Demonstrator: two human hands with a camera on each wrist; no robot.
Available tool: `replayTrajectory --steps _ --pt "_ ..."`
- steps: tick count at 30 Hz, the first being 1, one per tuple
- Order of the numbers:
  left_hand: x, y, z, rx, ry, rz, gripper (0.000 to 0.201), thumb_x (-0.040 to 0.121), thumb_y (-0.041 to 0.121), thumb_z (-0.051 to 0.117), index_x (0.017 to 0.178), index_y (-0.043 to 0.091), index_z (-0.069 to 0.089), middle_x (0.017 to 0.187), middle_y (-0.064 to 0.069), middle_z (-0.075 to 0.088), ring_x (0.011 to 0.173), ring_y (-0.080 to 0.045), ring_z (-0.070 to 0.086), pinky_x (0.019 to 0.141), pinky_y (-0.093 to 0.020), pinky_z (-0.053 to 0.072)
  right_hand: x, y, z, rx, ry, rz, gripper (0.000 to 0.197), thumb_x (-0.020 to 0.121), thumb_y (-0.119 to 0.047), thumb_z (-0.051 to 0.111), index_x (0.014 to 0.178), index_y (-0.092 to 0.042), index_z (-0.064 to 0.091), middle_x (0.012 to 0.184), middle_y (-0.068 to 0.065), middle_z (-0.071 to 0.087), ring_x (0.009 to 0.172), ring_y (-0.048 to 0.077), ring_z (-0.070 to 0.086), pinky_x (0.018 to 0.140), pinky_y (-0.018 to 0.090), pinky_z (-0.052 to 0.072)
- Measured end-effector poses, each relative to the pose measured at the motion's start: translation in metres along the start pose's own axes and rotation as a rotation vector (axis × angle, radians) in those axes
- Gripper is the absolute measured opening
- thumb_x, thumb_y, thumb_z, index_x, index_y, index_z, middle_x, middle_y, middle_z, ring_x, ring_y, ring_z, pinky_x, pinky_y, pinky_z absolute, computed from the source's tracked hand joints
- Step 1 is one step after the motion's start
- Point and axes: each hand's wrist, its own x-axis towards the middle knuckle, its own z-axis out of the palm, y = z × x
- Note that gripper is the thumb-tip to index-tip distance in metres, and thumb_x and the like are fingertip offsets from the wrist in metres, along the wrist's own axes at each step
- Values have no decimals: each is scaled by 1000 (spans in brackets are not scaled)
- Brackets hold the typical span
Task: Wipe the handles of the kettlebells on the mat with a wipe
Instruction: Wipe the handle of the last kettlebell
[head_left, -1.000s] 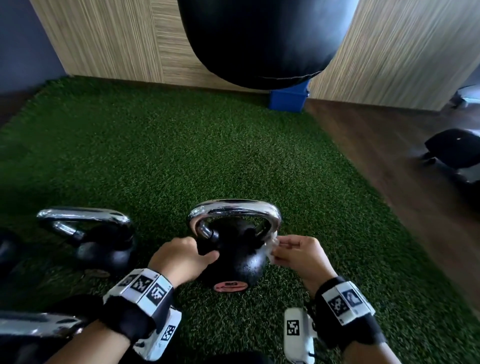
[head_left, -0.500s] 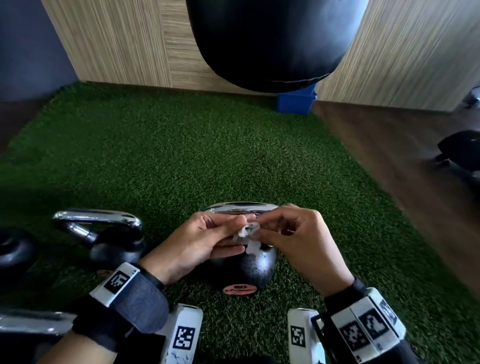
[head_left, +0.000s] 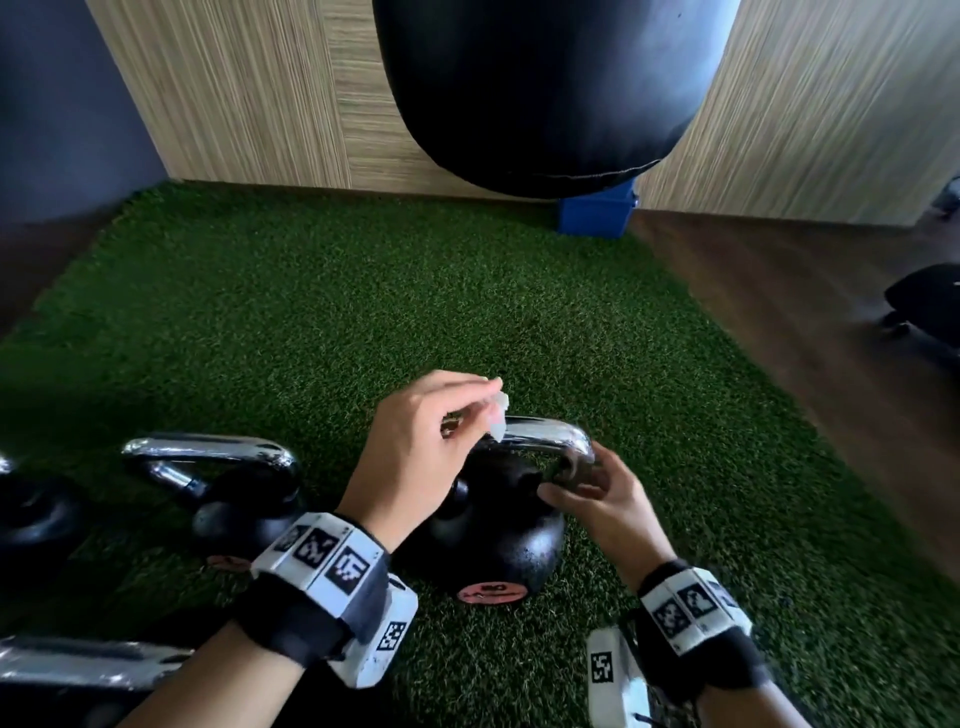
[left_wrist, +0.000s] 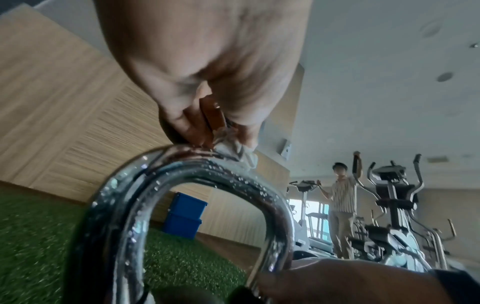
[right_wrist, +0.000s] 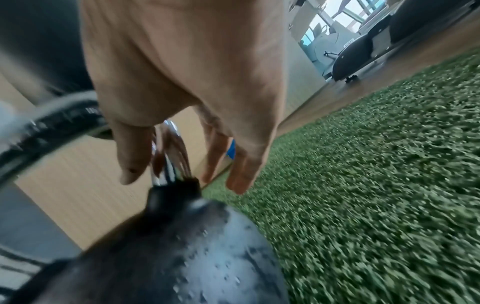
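A black kettlebell (head_left: 498, 551) with a chrome handle (head_left: 550, 434) stands on the green mat (head_left: 363, 312). My left hand (head_left: 483, 402) pinches a small crumpled white wipe (head_left: 500, 415) down onto the top bar of that handle. In the left wrist view the wipe (left_wrist: 239, 154) sits under the fingertips (left_wrist: 189, 131) on the wet chrome arch (left_wrist: 182, 170). My right hand (head_left: 571, 478) is at the handle's right leg. The right wrist view shows its thumb (right_wrist: 132, 164) and straight fingers (right_wrist: 241, 174) on either side of the leg (right_wrist: 168, 160), not closed on it.
A second kettlebell (head_left: 244, 499) stands just left, a third (head_left: 31, 519) at the far left, and another chrome handle (head_left: 78, 665) lies bottom left. A black punching bag (head_left: 545, 88) hangs ahead over a blue box (head_left: 595, 215). Wooden floor (head_left: 805, 338) borders the mat's right; a person (left_wrist: 342, 201) stands among machines.
The wipe has passed from my right hand to my left. The left hand rose from the bell's body to the handle's top; the right dropped to the right leg.
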Motion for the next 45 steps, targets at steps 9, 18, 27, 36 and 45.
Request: replayTrajectory --steps 9,18,27,36,45 --pt "-15 3 -3 238 -118 -5 26 97 34 69 117 21 78 122 10 74 113 -4 65 97 -23 53 15 31 19 -227 139 -35 41 61 -63 85 85 -31 75 81 -16 77 77 0 72 67 25 56" --pt "-28 -3 -9 294 -109 -28 31 97 18 70 125 7 72 124 -4 73 113 -14 71 95 -26 58 12 35 21 -209 129 -84 35 64 -66 82 87 -40 75 81 -24 75 71 -9 70 57 11 49" --pt "-51 -34 -17 146 70 -211 31 100 26 63 125 10 73 114 6 75 104 12 61 71 10 38 14 39 20 -172 103 -71 38 65 -62 84 86 -33 77 84 -16 78 78 2 74 79 39 63" --pt "-83 -71 8 -261 146 -572 22 100 17 63 118 24 74 98 20 78 94 -9 77 91 -39 61 11 36 21 -96 82 -54 41 65 -55 88 89 -23 78 86 -7 79 84 13 77 84 47 62" --pt "-108 -63 35 -171 131 -583 22 101 15 62 116 9 77 102 6 80 95 0 74 84 -9 54 8 30 20 -146 81 -41 43 65 -58 86 91 -25 76 86 -10 79 83 10 76 84 44 62"
